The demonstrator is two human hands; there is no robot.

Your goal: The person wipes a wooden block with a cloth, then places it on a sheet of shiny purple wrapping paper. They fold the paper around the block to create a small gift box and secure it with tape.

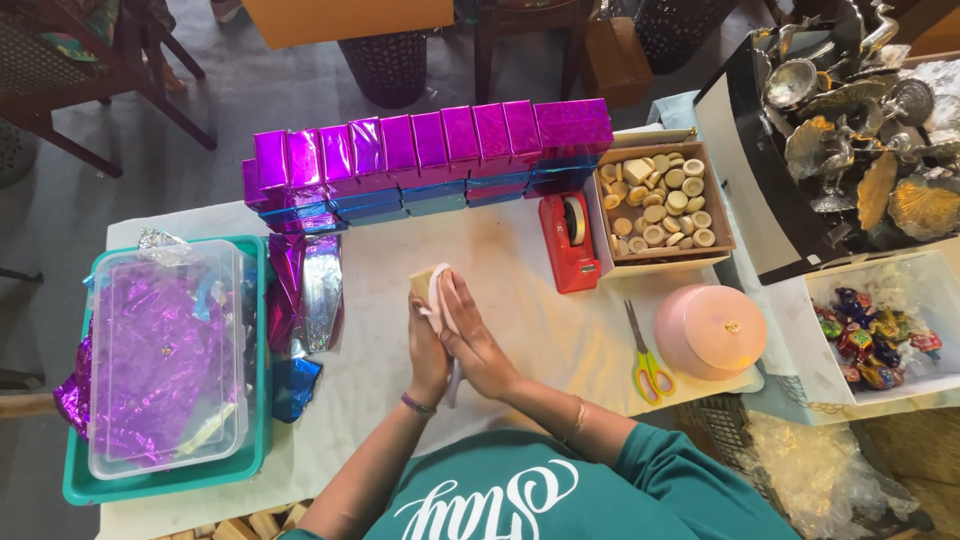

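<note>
While both hands meet over the middle of the bench (520,330), they hold one small wooden block (421,284) between them, wrapped partly in a white cloth (441,300). The left hand (427,355) cups the block from below with its fingers closed around it, and the right hand (470,335) presses the cloth against the block's side, fingers curled over it. The block sits raised just above the pale bench cover, close in front of the person's chest.

To the right of the hands stands a red tape dispenser (568,240), and just beside it an open cardboard box (722,225) filled with small round and square wooden pieces (660,205). Nearer the person lie scissors (645,360) with yellow-green handles, next to a pink round lidded container (710,330). Behind the hands, along the far edge, runs a stacked row of small boxes wrapped in shiny purple and blue foil (430,155). To the left lie loose strips of foil (305,300), and beyond them a teal tray (75,485) carries a clear plastic tub (165,440) with purple foil sheets inside. At the far right, a white box (945,290) holds foil-wrapped sweets (870,340), and metal ornaments (850,120) crowd a dark tray above it.
</note>
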